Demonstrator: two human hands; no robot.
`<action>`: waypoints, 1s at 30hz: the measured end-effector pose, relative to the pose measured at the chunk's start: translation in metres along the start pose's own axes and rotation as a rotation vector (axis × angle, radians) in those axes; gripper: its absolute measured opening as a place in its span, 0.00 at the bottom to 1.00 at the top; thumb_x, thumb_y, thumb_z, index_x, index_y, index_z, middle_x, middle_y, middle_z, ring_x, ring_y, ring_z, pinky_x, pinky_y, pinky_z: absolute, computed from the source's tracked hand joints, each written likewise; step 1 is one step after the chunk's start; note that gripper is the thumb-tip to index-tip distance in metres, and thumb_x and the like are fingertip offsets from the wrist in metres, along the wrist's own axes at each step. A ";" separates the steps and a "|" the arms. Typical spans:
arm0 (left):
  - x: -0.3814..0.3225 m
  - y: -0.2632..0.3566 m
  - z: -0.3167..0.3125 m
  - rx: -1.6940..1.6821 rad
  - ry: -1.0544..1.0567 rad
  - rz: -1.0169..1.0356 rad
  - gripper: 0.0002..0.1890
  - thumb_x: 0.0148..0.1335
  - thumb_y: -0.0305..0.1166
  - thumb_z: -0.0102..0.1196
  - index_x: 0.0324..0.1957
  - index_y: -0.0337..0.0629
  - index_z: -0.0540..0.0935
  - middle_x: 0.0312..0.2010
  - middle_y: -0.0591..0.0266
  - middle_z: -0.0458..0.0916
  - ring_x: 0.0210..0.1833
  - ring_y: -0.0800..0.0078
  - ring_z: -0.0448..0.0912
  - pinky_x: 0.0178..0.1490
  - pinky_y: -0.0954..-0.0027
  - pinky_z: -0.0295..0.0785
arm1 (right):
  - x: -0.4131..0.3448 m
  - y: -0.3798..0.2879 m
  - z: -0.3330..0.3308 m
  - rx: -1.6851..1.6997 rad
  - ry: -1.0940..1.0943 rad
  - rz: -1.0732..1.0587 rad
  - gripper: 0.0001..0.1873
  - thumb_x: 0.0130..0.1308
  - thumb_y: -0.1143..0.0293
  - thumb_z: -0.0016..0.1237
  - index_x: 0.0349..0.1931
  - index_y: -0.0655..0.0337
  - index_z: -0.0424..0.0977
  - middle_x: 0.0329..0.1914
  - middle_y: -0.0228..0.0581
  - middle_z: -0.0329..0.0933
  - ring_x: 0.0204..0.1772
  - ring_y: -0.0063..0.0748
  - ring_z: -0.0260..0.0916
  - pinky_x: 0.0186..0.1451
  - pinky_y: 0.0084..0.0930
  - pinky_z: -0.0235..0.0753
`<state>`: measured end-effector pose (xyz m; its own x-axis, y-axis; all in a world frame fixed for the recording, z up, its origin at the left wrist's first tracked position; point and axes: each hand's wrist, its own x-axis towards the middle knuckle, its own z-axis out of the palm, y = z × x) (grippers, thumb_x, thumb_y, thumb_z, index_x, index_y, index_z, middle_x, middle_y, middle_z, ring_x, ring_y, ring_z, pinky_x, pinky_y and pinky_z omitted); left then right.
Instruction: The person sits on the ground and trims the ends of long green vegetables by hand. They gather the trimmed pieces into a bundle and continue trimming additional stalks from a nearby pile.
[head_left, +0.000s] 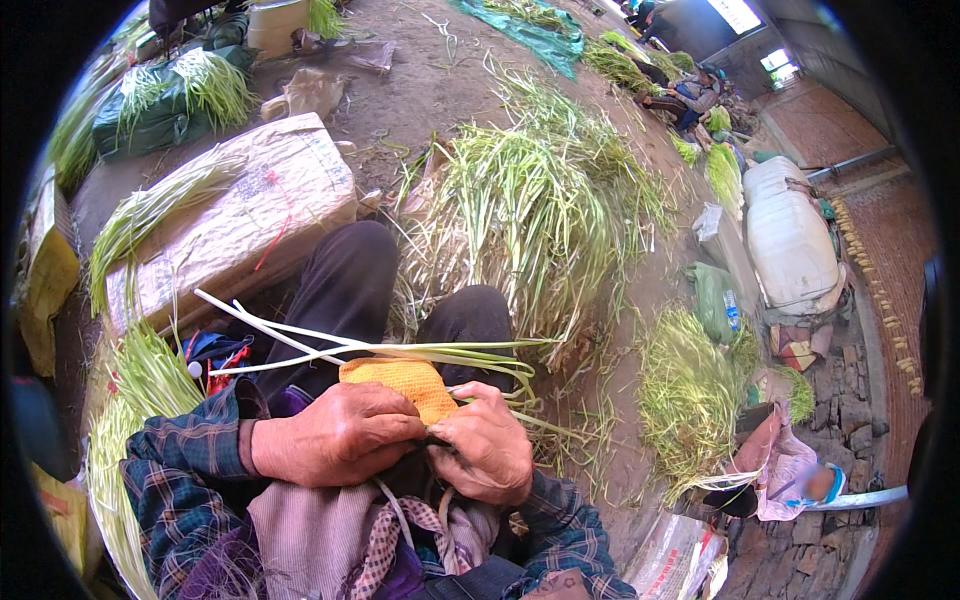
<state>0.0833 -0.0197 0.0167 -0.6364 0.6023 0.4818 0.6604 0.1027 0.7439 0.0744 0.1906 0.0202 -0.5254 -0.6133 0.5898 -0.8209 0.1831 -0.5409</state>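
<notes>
My left hand (341, 435) and my right hand (486, 446) meet over my lap, fingertips pinched close together. Between them is the near edge of a yellow knitted cloth item (401, 382), with something small and dark at the fingertips. Its exact kind is hard to tell, as fingers cover part of it. Long pale-green garlic scapes (375, 347) lie across my knees just beyond the cloth, some passing behind my right hand. A large loose heap of green stalks (525, 195) lies on the ground past my knees.
At left a wrapped bale (247, 202) carries a bunch of stalks (165, 199). More stalks (142, 367) lie beside my left arm. Another pile (686, 390) lies at right, near a seated person (787, 472). Farther off are a big white sack (791, 232) and another seated person (694, 97).
</notes>
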 end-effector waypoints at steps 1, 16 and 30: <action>0.000 0.000 0.001 0.053 0.019 0.031 0.13 0.46 0.23 0.56 0.37 0.34 0.75 0.31 0.54 0.75 0.34 0.57 0.75 0.37 0.63 0.71 | 0.000 0.000 0.001 -0.012 0.000 0.012 0.19 0.38 0.83 0.58 0.36 0.64 0.70 0.28 0.39 0.74 0.31 0.36 0.72 0.47 0.44 0.70; -0.003 -0.005 0.003 0.133 0.079 0.141 0.16 0.42 0.21 0.57 0.39 0.31 0.75 0.35 0.51 0.74 0.33 0.60 0.75 0.35 0.65 0.71 | 0.004 0.004 0.007 0.022 0.091 0.031 0.20 0.38 0.85 0.54 0.36 0.65 0.70 0.29 0.41 0.74 0.31 0.38 0.72 0.45 0.43 0.71; 0.001 -0.005 0.012 0.198 0.197 0.050 0.17 0.40 0.18 0.56 0.37 0.34 0.74 0.31 0.54 0.74 0.31 0.59 0.75 0.33 0.64 0.71 | 0.005 0.003 0.013 -0.032 0.108 0.061 0.21 0.40 0.86 0.51 0.40 0.67 0.70 0.30 0.43 0.71 0.31 0.42 0.70 0.44 0.42 0.71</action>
<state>0.0840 -0.0103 0.0075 -0.6537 0.4473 0.6104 0.7453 0.2409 0.6217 0.0727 0.1784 0.0137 -0.5939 -0.5140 0.6189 -0.7928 0.2431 -0.5589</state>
